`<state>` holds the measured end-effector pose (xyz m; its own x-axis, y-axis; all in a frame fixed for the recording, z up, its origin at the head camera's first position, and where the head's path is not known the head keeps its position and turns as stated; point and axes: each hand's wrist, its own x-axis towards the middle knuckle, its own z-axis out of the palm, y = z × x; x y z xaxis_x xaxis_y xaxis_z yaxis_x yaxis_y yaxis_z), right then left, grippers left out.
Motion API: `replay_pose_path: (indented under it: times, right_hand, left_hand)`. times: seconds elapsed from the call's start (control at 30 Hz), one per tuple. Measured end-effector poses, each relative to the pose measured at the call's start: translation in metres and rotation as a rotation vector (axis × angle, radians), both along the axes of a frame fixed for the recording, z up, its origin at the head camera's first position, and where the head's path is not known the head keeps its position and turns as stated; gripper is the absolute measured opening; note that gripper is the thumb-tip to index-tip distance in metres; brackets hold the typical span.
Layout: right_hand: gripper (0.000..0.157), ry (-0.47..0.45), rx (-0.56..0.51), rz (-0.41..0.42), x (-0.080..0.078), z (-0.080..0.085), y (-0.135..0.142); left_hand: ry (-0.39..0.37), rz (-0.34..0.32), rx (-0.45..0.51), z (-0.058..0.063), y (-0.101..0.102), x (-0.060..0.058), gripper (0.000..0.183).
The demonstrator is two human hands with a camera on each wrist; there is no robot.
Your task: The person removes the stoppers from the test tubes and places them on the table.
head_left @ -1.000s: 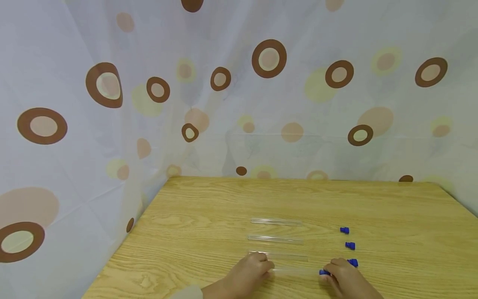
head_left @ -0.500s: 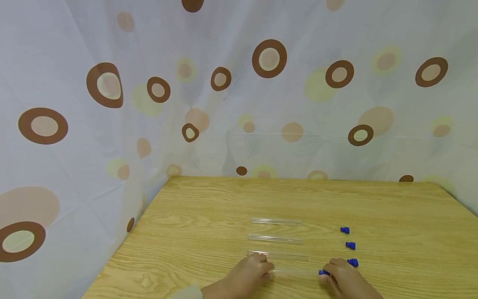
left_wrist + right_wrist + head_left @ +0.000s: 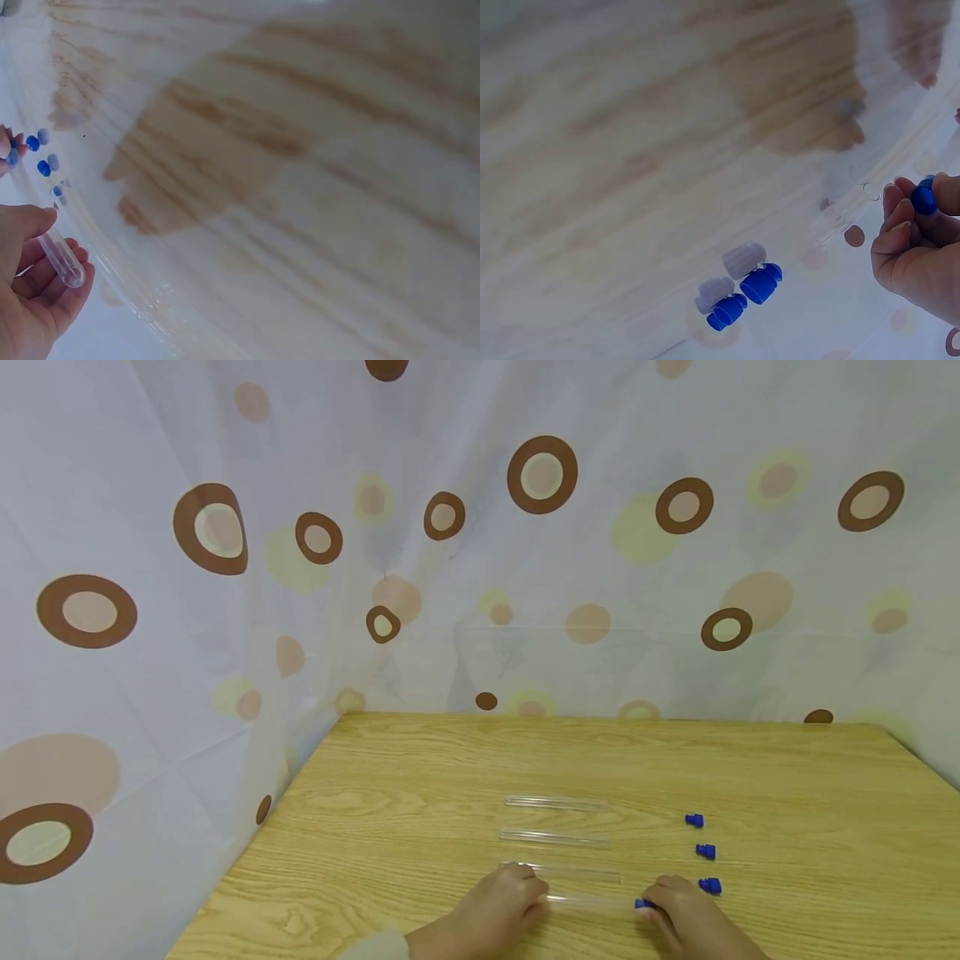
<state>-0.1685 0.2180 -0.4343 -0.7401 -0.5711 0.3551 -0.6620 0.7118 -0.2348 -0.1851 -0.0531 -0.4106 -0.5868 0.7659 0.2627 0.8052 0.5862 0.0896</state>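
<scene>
My left hand (image 3: 498,906) holds a clear test tube (image 3: 585,902) near its closed end, the tube lying level with its other end towards the right. In the left wrist view the tube's rounded end (image 3: 71,276) sticks out past the thumb over the curled fingers. My right hand (image 3: 686,914) pinches a blue stopper (image 3: 923,196) between thumb and fingers. In the head view that stopper's narrow end points left, close to the tube's open end. Fingers hide part of both things.
Beyond the hands, further clear tubes lie in parallel on the wooden table (image 3: 405,852): a far tube (image 3: 557,802), a middle tube (image 3: 555,837) and a near tube (image 3: 573,871). Three spare blue stoppers (image 3: 705,852) lie to their right. A patterned curtain (image 3: 570,560) hangs behind.
My right hand has shifted slightly left with the blue stopper, bringing it nearer the tube. The left hand stays nearly in place, and the other tubes and stoppers lie as before.
</scene>
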Motion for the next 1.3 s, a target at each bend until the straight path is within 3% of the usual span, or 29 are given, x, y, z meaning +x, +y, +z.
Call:
replay_pose_path:
  times: [0.17,0.43,0.53,0.73,1.03,1.3]
  right_hand:
    - [0.015,0.001,-0.001,-0.007,0.001,0.002,-0.003]
    - [0.013,-0.189,0.0,-0.034,0.002,0.009,-0.005]
    - [0.013,-0.155,-0.018,0.005,0.003,0.007,-0.004]
    - [0.011,0.028,-0.092,0.136,0.0,-0.001,0.001]
    - [0.013,0.079,-0.084,0.205,-0.004,-0.002,0.005]
    - [0.01,0.049,-0.079,0.269,-0.005,-0.002,0.008]
  left_hand:
    - [0.027,0.017,0.0,0.0,0.0,-0.001,0.004]
    - [0.14,0.029,-0.035,0.0,0.001,-0.001,0.006]
    - [0.158,0.036,-0.046,0.0,0.001,-0.001,0.006]
    - [0.192,0.029,-0.047,-0.002,0.0,-0.002,0.007]
    - [0.242,-0.015,-0.017,-0.005,0.0,-0.003,0.008]
    - [0.186,-0.022,-0.07,0.0,-0.001,-0.001,0.01]
